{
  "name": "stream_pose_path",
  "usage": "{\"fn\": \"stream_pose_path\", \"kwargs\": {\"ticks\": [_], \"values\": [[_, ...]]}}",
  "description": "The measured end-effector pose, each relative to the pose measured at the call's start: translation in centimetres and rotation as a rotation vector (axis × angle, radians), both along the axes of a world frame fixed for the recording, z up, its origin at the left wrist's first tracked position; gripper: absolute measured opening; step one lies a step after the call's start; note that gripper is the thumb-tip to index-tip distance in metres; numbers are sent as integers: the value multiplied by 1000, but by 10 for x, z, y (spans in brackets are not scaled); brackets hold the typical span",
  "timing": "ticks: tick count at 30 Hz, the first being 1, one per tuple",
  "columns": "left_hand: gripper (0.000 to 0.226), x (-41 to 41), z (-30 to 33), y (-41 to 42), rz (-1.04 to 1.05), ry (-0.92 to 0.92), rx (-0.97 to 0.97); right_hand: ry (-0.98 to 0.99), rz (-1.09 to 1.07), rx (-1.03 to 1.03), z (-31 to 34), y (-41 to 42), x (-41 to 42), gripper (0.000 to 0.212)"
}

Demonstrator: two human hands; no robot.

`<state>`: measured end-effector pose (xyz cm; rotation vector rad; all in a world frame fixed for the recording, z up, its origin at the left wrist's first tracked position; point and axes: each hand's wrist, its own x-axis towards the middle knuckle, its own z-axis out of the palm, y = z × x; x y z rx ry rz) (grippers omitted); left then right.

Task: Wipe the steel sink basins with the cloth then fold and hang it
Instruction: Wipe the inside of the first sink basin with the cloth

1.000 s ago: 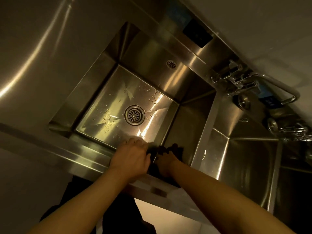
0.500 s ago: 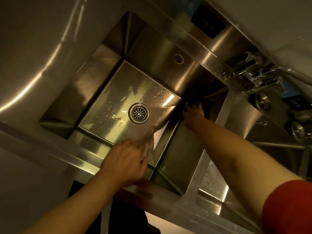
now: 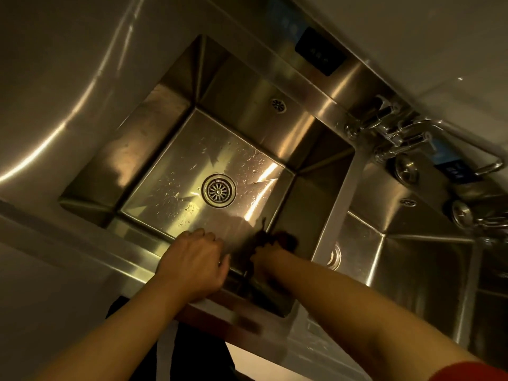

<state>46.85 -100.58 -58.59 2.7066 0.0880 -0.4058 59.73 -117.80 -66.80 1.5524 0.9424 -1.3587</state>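
Two steel basins side by side, seen from above at a tilt. Left basin (image 3: 154, 138) fills most of the view; right basin (image 3: 412, 270) is partly cut off at the right edge. A steel divider (image 3: 334, 215) runs between them.

Right hand (image 3: 270, 259) is low in the near right corner of the left basin, pressed against the dark cloth (image 3: 277, 240). The cloth is bunched at the fingertips, touching the basin floor next to the right wall. Fingers are hidden by the cloth and shadow, so cannot tell whether they grip it or lie flat on it. A red sleeve (image 3: 472, 373) shows at the bottom right.

Left hand (image 3: 196, 261) rests on the near rim (image 3: 132, 251) of the left basin, just beside the right hand, fingers bent over the edge into the basin and holding nothing. It does not seem to touch the cloth.

Basin floor is wet, with droplets scattered around the round drain (image 3: 218, 190) in the middle. An overflow hole (image 3: 278, 105) sits on the far wall. A faucet (image 3: 395, 133) with levers is mounted behind the divider. A dark panel (image 3: 320, 52) sits on the back ledge. Two round plugs (image 3: 404, 167) hang on the right basin's far wall.
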Motion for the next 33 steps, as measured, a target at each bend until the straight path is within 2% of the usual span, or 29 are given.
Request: {"fn": "stream_pose_path", "kwargs": {"ticks": [4, 8, 11, 15, 20, 24, 27, 30, 33], "values": [[40, -2, -2, 0, 8, -5, -11, 100, 60, 19, 21, -4, -26, 55], [46, -2, 1, 2, -2, 11, -33, 49, 25, 201, 43, -10, -19, 43], [46, -2, 6, 5, -17, 33, -50, -2, -85, 272, 53, -5, -14, 49], [36, 1, 14, 20, 4, -40, -194, -62, -285, 423, 58, 10, 3, 53], [39, 42, 38, 89, -30, -217, -27, -231, -491, 575, 58, 34, 40, 55], [59, 89, 44, 150, -199, -189, 132, -334, -767, 744, 51, 52, 71, 53], [77, 118, 34, 193, -120, -166, 224, -458, -918, 883, 43, 64, 87, 57], [78, 130, 22, 226, -16, -172, 257, -588, -1037, 1004, 31, 70, 101, 60], [90, 135, 8, 238, 29, -164, 268, -682, -1270, 1097, 10, 69, 115, 53]]}}
